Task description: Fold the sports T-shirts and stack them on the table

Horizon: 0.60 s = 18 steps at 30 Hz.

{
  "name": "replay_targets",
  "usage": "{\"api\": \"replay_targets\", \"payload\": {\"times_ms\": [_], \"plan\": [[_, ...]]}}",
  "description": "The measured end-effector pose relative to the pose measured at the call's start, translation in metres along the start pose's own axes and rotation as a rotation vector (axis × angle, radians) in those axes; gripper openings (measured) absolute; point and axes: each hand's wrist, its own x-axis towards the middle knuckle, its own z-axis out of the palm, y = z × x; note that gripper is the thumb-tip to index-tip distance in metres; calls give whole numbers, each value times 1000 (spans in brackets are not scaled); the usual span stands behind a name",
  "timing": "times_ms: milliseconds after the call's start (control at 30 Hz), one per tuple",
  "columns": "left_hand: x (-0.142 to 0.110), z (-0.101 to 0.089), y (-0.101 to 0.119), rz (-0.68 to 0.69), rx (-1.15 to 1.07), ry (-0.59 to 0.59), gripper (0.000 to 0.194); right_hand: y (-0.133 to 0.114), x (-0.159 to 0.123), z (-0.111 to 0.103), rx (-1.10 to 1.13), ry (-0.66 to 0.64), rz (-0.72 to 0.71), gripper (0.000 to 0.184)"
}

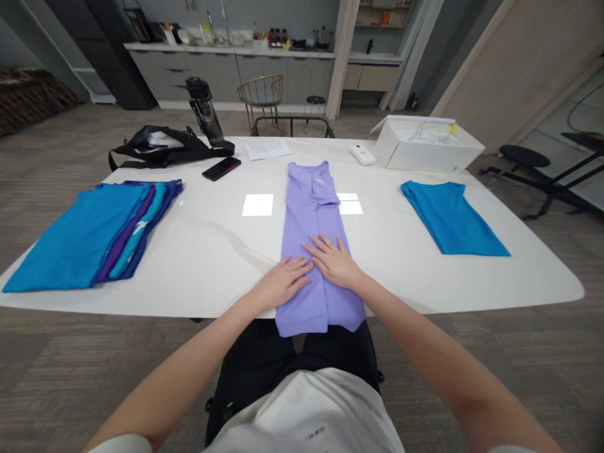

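Observation:
A lavender shirt, folded into a long narrow strip, lies on the white table in front of me. Its near end hangs a little over the table's front edge. My left hand rests flat on the strip's left side, fingers stretched out. Beside it my right hand presses flat on the cloth with its fingers spread; the fingertips of both hands nearly meet. Off to the right lies a folded blue garment. At the left is a stack of folded garments in blue, purple, teal and navy.
Along the far side are a black bag, a tall dark bottle, a phone, a paper sheet, a small white device and an open white box. Behind the table stand a chair and a kitchen counter.

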Motion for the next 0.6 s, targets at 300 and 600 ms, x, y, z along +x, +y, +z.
{"api": "replay_targets", "payload": {"times_ms": [300, 600], "plan": [[-28, 8, 7, 80, 132, 21, 56, -39, -71, -1, 46, -32, -73, 53], [-48, -12, -7, 250, 107, -14, 40, -27, -106, -7, 87, 42, -123, 41]]}}
